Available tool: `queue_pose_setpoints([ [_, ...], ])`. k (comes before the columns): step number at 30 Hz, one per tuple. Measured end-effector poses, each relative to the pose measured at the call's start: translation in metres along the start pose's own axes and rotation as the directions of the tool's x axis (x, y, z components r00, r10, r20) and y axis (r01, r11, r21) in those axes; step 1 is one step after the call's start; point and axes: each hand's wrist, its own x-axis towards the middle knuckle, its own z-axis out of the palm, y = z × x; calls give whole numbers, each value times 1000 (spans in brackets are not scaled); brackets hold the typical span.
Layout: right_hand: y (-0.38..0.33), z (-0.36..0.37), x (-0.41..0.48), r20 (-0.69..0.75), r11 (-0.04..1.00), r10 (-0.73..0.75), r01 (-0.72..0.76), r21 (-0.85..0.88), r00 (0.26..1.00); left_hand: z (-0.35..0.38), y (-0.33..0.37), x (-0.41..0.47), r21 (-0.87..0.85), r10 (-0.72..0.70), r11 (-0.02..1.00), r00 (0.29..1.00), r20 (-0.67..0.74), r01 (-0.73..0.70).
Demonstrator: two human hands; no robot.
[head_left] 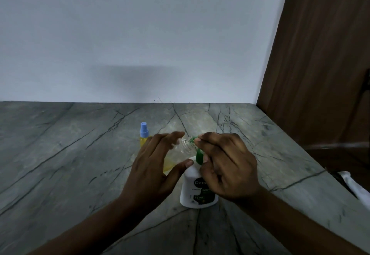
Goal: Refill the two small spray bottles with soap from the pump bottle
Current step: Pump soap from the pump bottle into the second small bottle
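A white pump bottle (192,192) with a green pump head (199,155) stands on the grey stone counter (80,154). My right hand (226,164) presses on the pump head, fingers over its nozzle. My left hand (154,166) holds an uncapped clear spray bottle (185,146), tilted, with its threaded neck against the green nozzle; yellow liquid shows in its lower part. A second small spray bottle (144,134), with a blue cap and yellow liquid, stands upright just behind my left hand.
A pale wall runs behind the counter. A brown wooden panel (320,64) closes off the right side. White cloth or paper (352,186) lies past the counter's right edge.
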Motion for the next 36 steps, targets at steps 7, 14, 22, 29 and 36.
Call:
queue_pose_setpoints([
  [7,0,-2,1,18,998,-61,62,-25,998,-1,-1,0,26,6,1000,1000,15,-6],
  [14,-1,3,-8,-15,999,-35,35,-18,999,0,0,-2,32,18,999,1000,-3,-18],
  [22,-6,9,-21,-3,1000,6,-6,21,1000,7,-5,-9,9,5,1000,1000,8,-5],
  [29,-3,7,-15,-23,999,-12,12,31,1000,6,-3,-9,-30,-16,999,1000,2,16],
  [36,0,0,-4,-25,1000,-28,28,7,999,1,1,-3,-23,0,1000,1000,-14,0],
])
